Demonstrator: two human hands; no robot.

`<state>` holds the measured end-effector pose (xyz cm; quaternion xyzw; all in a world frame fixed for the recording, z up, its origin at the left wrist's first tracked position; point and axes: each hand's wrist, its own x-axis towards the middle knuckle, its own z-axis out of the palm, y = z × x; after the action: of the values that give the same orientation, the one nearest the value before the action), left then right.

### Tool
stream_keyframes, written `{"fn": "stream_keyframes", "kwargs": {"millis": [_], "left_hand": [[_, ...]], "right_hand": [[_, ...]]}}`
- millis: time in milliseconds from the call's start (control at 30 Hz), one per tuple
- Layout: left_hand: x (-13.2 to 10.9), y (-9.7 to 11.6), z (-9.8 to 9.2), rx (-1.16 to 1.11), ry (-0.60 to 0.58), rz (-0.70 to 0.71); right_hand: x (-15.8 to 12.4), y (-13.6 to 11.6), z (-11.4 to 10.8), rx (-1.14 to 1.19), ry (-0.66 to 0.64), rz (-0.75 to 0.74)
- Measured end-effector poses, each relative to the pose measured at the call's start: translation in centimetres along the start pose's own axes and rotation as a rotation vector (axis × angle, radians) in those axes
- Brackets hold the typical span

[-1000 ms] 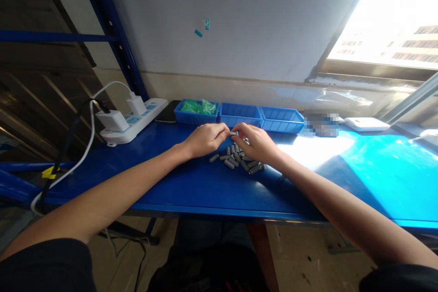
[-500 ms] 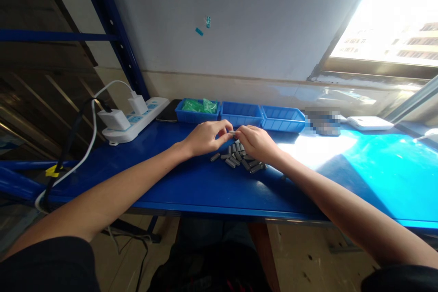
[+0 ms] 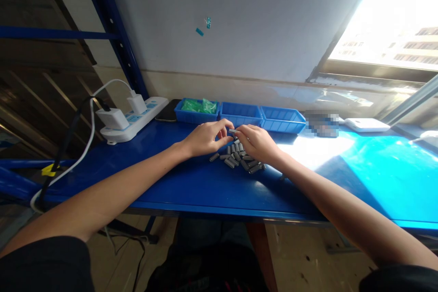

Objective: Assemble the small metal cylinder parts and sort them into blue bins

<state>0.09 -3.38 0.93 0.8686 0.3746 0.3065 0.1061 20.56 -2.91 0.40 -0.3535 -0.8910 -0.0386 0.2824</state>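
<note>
Several small grey metal pieces (image 3: 234, 159) lie in a loose pile on the blue table (image 3: 205, 191). Just behind the pile, my right hand (image 3: 257, 142) pinches one small grey piece (image 3: 232, 131) between thumb and fingers. My left hand (image 3: 207, 138) is close on the left of that piece, its thumb and fingers apart, with the index fingertip near the piece's end. Whether that fingertip touches it is hard to tell. My right hand hides part of the pile.
Behind the hands stand a blue bin with green bags (image 3: 198, 106) and two more blue bins (image 3: 240, 112) (image 3: 282, 119). A dark phone (image 3: 168, 111) and a white power strip (image 3: 137, 121) are at left, a white device (image 3: 367, 124) at right.
My left thumb has moved down, away from the fingertips, so that the left hand is more open. The grey piece in my right hand shows more.
</note>
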Motion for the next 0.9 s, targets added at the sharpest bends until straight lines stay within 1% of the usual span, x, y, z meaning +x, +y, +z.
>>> {"fn": "stream_keyframes", "kwargs": {"millis": [167,267,433,567,700,767,833,900], "left_hand": [[0.0,0.1,0.0,0.054,0.031,-0.017],[0.0,0.0,-0.1,0.066,0.015,-0.019],[0.0,-0.2,-0.1,0.071,-0.023,-0.013],[-0.1,-0.2,0.1,0.032,0.017,-0.037],[-0.1,0.0,0.3,0.019,0.036,-0.001],[-0.1,0.0,0.3,0.031,0.041,0.006],[-0.1,0.0,0.3,0.046,0.051,0.001],[-0.1,0.1,0.2,0.056,0.056,-0.011]], "right_hand": [[-0.1,-0.1,-0.1,0.066,0.014,0.012],[-0.1,-0.1,-0.1,0.082,0.029,0.023],[-0.2,-0.2,-0.2,0.060,0.049,-0.028],[-0.1,0.0,0.1,0.012,0.061,-0.008],[0.1,0.1,0.3,0.010,0.030,0.003],[0.2,-0.2,-0.4,0.016,0.000,0.007],[0.1,-0.7,-2.0,0.024,0.002,0.019],[-0.4,-1.4,-4.4,0.026,0.079,0.035]]}}
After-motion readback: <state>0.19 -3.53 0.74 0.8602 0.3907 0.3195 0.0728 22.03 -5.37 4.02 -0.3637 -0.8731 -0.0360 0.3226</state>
